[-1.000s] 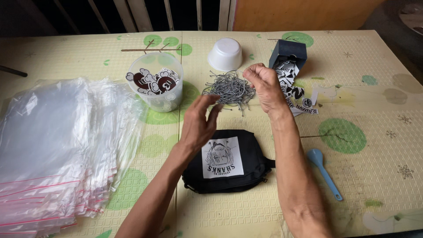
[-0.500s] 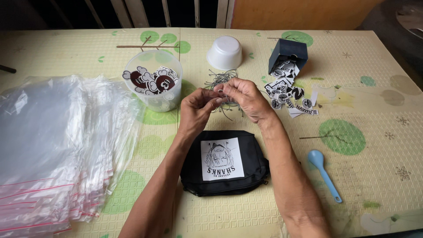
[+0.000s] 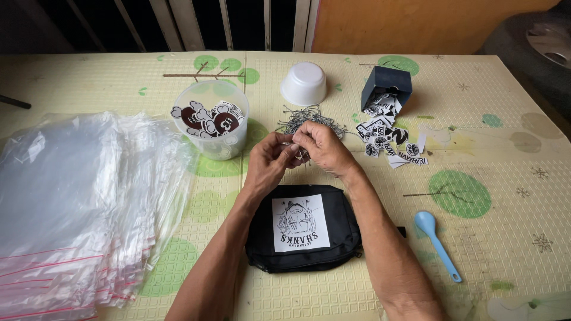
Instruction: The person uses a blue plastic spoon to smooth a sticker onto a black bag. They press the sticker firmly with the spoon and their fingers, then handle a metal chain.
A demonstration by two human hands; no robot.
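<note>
My left hand (image 3: 269, 161) and my right hand (image 3: 321, 147) are together above the table, fingertips pinching a small metal hook between them. Right behind them lies a tangled pile of grey wire hooks (image 3: 309, 120). A black pouch (image 3: 304, 235) with a white printed patch lies flat under my wrists, close to the near edge.
A clear plastic cup (image 3: 209, 126) of brown-and-white stickers stands to the left. An upturned white bowl (image 3: 303, 84) sits at the back. A tipped dark box (image 3: 386, 88) spills black-and-white stickers (image 3: 389, 142). A stack of clear zip bags (image 3: 77, 202) covers the left side; a blue spoon (image 3: 437, 244) lies right.
My right hand has left the wire pile and come back toward me. Both hands have met and now work a small hook between the fingertips.
</note>
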